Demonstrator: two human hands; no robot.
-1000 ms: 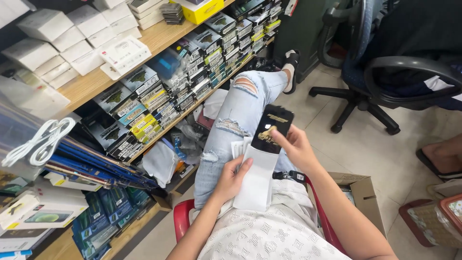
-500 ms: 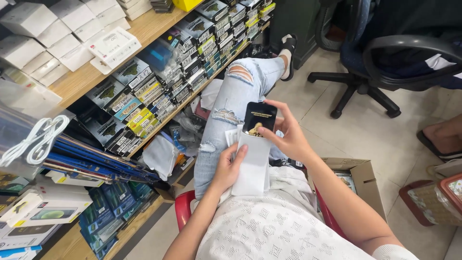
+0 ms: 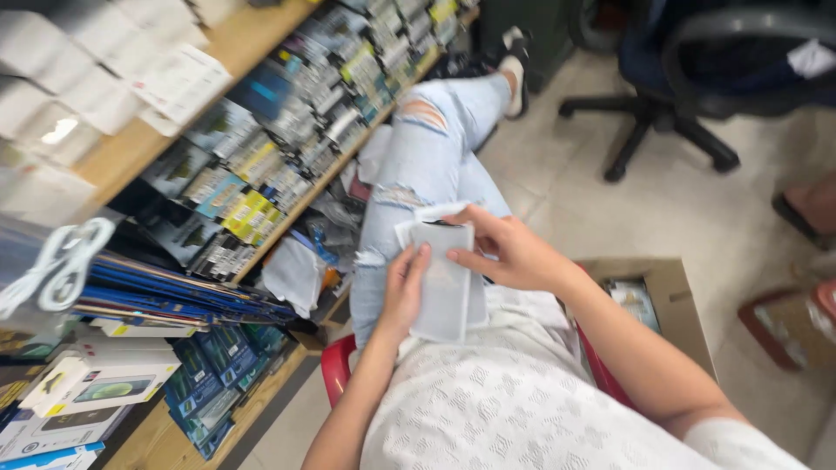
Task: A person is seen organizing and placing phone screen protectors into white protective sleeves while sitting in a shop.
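I sit on a red stool (image 3: 335, 370) with a stack of flat white packets (image 3: 441, 283) on my lap. My left hand (image 3: 403, 292) holds the packets along their left edge, fingertips on the top sheet. My right hand (image 3: 509, 252) grips the upper right part of the stack, thumb on top. The dark phone-like item seen earlier is hidden behind the packets or my right hand. My legs in torn light jeans (image 3: 427, 165) stretch out ahead.
Wooden shelves (image 3: 131, 148) packed with small boxed goods stand close on my left. White cables (image 3: 61, 270) hang there. An open cardboard box (image 3: 666, 300) sits on the floor at my right. A black office chair (image 3: 670, 104) stands ahead on the right.
My right hand has lowered the dark item down behind the white packets, so it no longer shows. Both hands drew closer together on the stack.
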